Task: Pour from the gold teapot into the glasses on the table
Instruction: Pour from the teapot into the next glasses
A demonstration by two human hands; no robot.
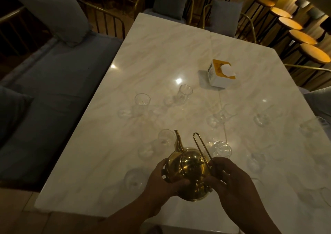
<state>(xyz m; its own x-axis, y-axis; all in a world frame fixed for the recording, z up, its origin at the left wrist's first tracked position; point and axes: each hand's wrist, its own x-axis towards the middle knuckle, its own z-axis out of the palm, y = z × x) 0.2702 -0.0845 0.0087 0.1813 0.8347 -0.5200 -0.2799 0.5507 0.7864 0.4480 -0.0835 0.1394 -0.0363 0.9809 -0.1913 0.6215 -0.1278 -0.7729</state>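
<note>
The gold teapot (189, 169) sits near the table's front edge, spout pointing away toward a clear glass (165, 137). My left hand (161, 181) cups the pot's left side. My right hand (231, 178) holds the lower end of its thin wire handle at the right side. Several clear glasses stand scattered over the white marble table (161, 58): a tall glass (142, 103) at mid left, another tall glass (185, 93) behind it, a glass (222, 148) just right of the handle, and a glass (134, 179) left of my left hand.
A white and yellow tissue box (221, 73) stands at the far right of the table. A grey cushioned bench (53, 90) runs along the left side. Chairs with gold frames stand at the far end, round wooden stools (302, 36) at the upper right.
</note>
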